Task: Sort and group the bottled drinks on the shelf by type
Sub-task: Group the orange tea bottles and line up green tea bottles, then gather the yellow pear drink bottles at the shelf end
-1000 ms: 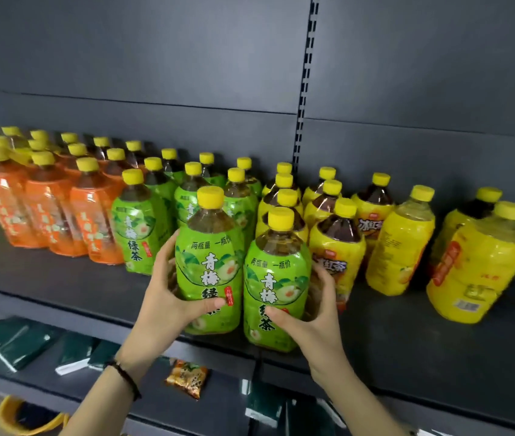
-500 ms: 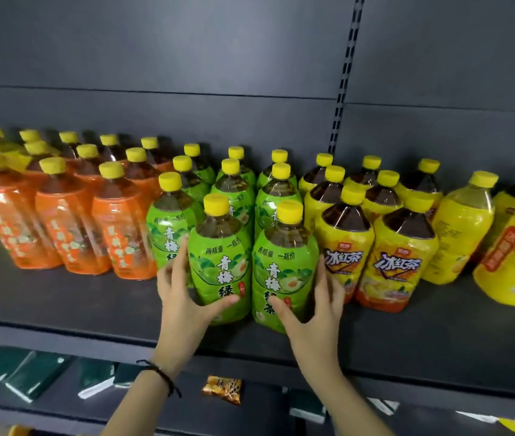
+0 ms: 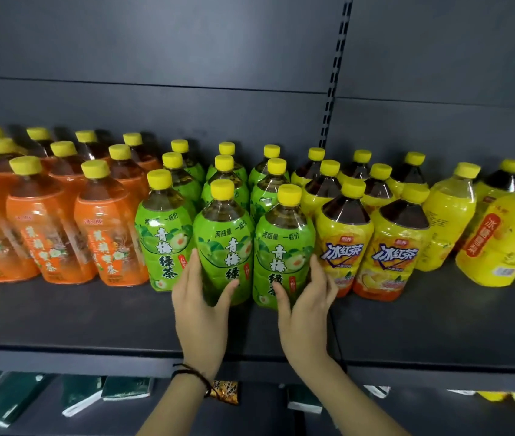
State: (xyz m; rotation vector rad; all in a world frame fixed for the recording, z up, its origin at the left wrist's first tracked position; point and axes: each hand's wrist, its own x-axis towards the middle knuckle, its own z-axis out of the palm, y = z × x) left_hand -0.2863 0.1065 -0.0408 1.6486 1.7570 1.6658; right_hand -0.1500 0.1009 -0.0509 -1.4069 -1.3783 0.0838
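Our two front green bottles [image 3: 223,247] now stand farther back than a second ago, level with their green neighbour at nine o'clock. Our left hand [image 3: 201,313] and right hand [image 3: 308,306] are spread wide, flat against the bottles' sides, pushing, not gripping. On the shelf [image 3: 92,316], orange bottles [image 3: 108,243] sit at nine o'clock, yellow bottles [image 3: 344,250] at three, so each kind stays together.

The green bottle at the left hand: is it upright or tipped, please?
Upright: green bottle stands on the shelf, cap straight above.
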